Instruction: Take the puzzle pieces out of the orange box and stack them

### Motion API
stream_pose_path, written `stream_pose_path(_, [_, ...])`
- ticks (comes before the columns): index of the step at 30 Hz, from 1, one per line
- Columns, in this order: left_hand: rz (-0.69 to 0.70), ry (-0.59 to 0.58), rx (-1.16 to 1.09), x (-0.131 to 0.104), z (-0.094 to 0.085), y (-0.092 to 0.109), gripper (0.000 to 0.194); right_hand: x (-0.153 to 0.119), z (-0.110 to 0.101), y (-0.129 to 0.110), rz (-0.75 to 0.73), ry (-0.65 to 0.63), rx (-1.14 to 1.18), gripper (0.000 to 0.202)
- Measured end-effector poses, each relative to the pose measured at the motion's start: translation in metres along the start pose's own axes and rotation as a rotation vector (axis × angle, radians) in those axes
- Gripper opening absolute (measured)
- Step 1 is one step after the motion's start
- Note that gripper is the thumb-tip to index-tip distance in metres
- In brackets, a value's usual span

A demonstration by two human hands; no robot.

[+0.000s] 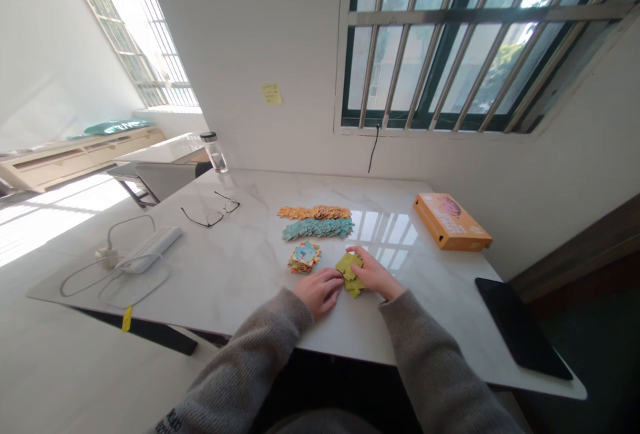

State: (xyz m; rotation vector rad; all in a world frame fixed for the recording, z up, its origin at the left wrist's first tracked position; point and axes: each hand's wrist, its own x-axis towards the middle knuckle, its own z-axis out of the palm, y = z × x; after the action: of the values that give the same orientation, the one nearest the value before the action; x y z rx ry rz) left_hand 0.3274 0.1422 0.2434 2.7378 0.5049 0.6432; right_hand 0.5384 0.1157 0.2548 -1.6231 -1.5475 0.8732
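Note:
Yellow-green jigsaw puzzle pieces (349, 266) lie in a small overlapping pile near the table's front edge. My right hand (375, 273) grips pieces at the pile's right side, thumb and fingers bent around them. On the left side, my left hand (320, 289) rests low on the table with curled fingers, fingertips at the pile's edge; whatever they pinch is hidden. Just beyond the left hand stands a stack of mixed-colour pieces (304, 257). Farther back runs a row of overlapping blue pieces (318, 228), with a row of orange pieces (315, 212) behind it.
An orange box (450, 222) sits at the right rear, and a black tablet-like slab (523, 327) at the right edge. Glasses (213, 217), a white power strip (153, 249) with cables and a bottle (215, 154) are on the left. The white table (240, 287) meets the wall behind.

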Motion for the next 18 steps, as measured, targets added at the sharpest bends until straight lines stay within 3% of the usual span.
stream_pose_path(2, [0.044,0.036,-0.018,-0.001,-0.002,0.000,0.032,0.000,-0.002,-0.002,-0.017,0.027,0.048,0.052])
stream_pose_path(4, [0.090,0.173,-0.011,-0.004,-0.005,-0.002,0.028,0.002,-0.003,-0.006,-0.068,0.122,0.153,0.053])
stream_pose_path(7, [-0.034,0.634,0.031,-0.011,-0.012,-0.012,0.024,0.008,0.002,-0.011,-0.128,0.232,0.417,0.056])
stream_pose_path(9, [-0.253,0.936,0.009,-0.016,-0.017,-0.024,0.029,0.013,0.010,-0.015,-0.150,0.302,0.548,0.053])
stream_pose_path(10, [-0.372,1.026,-0.032,-0.018,-0.018,-0.031,0.033,0.016,0.014,-0.018,-0.164,0.347,0.577,0.049])
stream_pose_path(12, [-0.587,1.072,-0.165,-0.019,-0.018,-0.046,0.040,0.023,0.025,-0.025,-0.201,0.422,0.580,0.041])
stream_pose_path(14, [-0.736,1.020,-0.322,-0.017,-0.015,-0.059,0.040,0.030,0.037,-0.038,-0.248,0.444,0.542,0.038])
stream_pose_path(18, [-0.834,0.941,-0.502,-0.014,-0.005,-0.076,0.041,0.040,0.057,-0.065,-0.352,0.461,0.435,0.041])
